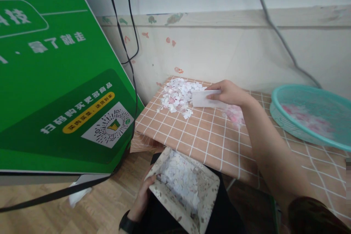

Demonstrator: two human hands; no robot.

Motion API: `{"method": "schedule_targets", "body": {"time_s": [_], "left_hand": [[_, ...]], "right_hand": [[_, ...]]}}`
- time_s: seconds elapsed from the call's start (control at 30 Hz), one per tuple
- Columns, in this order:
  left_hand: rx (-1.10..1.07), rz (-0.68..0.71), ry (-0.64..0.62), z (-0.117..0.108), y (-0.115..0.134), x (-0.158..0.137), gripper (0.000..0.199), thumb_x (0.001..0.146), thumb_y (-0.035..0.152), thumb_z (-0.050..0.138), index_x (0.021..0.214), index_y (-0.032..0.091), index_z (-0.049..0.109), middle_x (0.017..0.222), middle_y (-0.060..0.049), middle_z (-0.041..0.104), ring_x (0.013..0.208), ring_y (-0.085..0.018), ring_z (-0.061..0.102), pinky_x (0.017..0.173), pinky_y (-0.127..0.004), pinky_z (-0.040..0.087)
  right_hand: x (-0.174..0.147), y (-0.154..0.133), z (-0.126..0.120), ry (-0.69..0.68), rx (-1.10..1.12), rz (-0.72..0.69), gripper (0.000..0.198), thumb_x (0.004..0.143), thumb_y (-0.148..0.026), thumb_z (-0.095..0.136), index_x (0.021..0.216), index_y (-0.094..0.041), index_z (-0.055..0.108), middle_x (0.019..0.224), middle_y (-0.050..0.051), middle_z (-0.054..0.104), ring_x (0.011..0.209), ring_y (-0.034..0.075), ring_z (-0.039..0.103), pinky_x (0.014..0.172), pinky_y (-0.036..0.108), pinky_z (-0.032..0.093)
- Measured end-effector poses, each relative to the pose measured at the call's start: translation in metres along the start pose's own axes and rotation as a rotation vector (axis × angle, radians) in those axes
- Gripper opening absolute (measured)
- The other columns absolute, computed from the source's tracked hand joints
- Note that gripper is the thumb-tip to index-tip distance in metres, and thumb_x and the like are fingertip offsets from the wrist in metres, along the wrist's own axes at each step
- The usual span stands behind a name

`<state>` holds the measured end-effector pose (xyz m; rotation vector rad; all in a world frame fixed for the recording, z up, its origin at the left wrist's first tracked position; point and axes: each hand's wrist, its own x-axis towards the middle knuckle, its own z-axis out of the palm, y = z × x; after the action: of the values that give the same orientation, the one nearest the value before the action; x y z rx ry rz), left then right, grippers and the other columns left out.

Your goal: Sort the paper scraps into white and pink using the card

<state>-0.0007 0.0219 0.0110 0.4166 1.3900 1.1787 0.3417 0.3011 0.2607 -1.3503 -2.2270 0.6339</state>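
My right hand pinches a flat white card above the checked tablecloth. The card's left end meets a heap of torn white paper scraps, a few of them pinkish. Beneath my right wrist lies a small pile of pink scraps. Low in the view, my left hand grips the left rim of a speckled, cream-coloured box. Paper bits cover much of the inside of this box, which is tilted over my lap just below the table edge.
A turquoise plastic basket with pink and white scraps stands on the brown checked table at the right. On the left rises a large green sign with black cables hanging beside it. The wall borders the table's back.
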Motion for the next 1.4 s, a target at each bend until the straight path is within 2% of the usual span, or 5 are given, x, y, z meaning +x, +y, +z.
{"method": "schedule_targets", "body": {"time_s": [0.17,0.33,0.7,1.07,1.4], "left_hand": [[-0.006,-0.038,-0.018,0.002,0.001,-0.002,0.033,0.064,0.051,0.074,0.077,0.021,0.076,0.072,-0.006,0.073,0.088,-0.039,0.067,0.087,-0.051,0.051],[-0.026,-0.042,-0.04,0.007,0.008,-0.006,0.043,0.063,0.048,0.077,0.094,0.018,0.078,0.077,-0.006,0.076,0.085,-0.037,0.069,0.085,-0.049,0.052],[-0.05,0.031,-0.119,-0.002,-0.002,0.0,0.037,0.074,0.046,0.074,0.099,0.018,0.078,0.125,-0.01,0.074,0.124,-0.042,0.059,0.098,-0.05,0.05],[-0.051,0.0,-0.108,-0.008,-0.009,0.003,0.038,0.075,0.047,0.074,0.099,0.018,0.078,0.121,-0.01,0.075,0.12,-0.041,0.062,0.1,-0.052,0.049],[-0.019,-0.009,-0.13,-0.008,-0.007,0.003,0.034,0.078,0.047,0.071,0.094,0.018,0.08,0.102,-0.009,0.079,0.112,-0.04,0.066,0.098,-0.05,0.05]], "right_hand": [[0.0,-0.009,0.007,-0.107,0.063,-0.083,0.029,0.08,-0.02,0.066,0.105,-0.017,0.079,0.103,0.005,0.078,0.093,0.022,0.07,0.087,0.034,0.054],[0.003,-0.018,0.02,-0.199,0.086,-0.122,0.03,0.079,-0.02,0.066,0.105,-0.019,0.079,0.101,0.004,0.079,0.091,0.022,0.07,0.082,0.033,0.054],[0.004,-0.027,0.03,-0.174,0.11,-0.189,0.028,0.08,-0.024,0.066,0.104,-0.019,0.079,0.104,0.006,0.078,0.094,0.024,0.069,0.084,0.035,0.053],[0.003,-0.03,0.028,-0.281,0.107,-0.168,0.026,0.078,-0.026,0.067,0.099,-0.018,0.08,0.096,0.005,0.078,0.087,0.023,0.069,0.079,0.034,0.052],[0.003,-0.036,0.034,-0.328,0.174,-0.192,0.028,0.078,-0.025,0.067,0.103,-0.02,0.081,0.096,0.004,0.079,0.086,0.021,0.069,0.079,0.033,0.052]]}}
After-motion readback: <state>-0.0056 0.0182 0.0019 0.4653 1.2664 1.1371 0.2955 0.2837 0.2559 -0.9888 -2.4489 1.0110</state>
